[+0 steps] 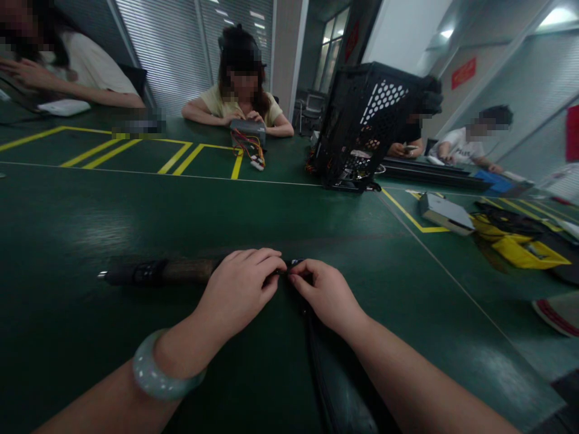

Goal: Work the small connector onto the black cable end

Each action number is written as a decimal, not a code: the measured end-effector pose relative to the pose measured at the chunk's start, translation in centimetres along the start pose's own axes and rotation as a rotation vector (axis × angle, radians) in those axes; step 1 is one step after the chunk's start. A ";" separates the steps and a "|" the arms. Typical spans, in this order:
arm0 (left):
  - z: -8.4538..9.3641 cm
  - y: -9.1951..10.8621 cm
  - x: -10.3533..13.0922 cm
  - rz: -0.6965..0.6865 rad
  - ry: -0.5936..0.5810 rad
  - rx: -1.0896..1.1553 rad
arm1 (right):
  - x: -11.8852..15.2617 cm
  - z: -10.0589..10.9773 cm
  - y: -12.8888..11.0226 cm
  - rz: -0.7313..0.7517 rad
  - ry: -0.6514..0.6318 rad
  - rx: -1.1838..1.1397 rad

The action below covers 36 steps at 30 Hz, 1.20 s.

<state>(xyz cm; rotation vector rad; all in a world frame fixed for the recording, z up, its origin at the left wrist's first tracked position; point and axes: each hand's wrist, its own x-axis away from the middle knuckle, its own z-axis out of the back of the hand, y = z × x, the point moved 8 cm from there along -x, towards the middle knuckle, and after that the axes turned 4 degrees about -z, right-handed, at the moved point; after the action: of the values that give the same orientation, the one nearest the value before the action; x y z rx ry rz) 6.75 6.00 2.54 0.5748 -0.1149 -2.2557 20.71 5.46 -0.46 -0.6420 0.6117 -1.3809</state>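
Note:
A long dark tool-like rod (187,271) with a brown middle section and a metal tip at its left end lies across the green table. My left hand (244,283) rests over its right part, thumb and fingers closed near the end. Close beside it, my right hand (323,289) pinches something small and dark at the same end; what exactly is hidden by the fingertips. A black strap or cord (316,361) runs from under my right hand down toward the table's near edge.
Across the green table (136,211) stands a black computer case (362,126). A power supply (248,129) with coloured wires is before a seated person. Right are a silver box (446,213), a yellow item (529,252) and black cables. Other people sit around.

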 end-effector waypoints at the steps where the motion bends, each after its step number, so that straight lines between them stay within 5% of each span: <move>1: 0.0 0.0 0.0 0.002 0.007 0.005 | 0.0 0.0 0.0 0.000 -0.004 -0.001; 36: 0.2 -0.2 0.0 0.049 0.021 0.014 | 0.0 0.0 -0.1 -0.004 -0.007 -0.021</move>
<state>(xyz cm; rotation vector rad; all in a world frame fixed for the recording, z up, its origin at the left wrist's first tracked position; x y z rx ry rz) 6.54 6.10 2.65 0.5967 -0.1333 -2.2025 20.64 5.50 -0.37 -0.6645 0.6202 -1.3777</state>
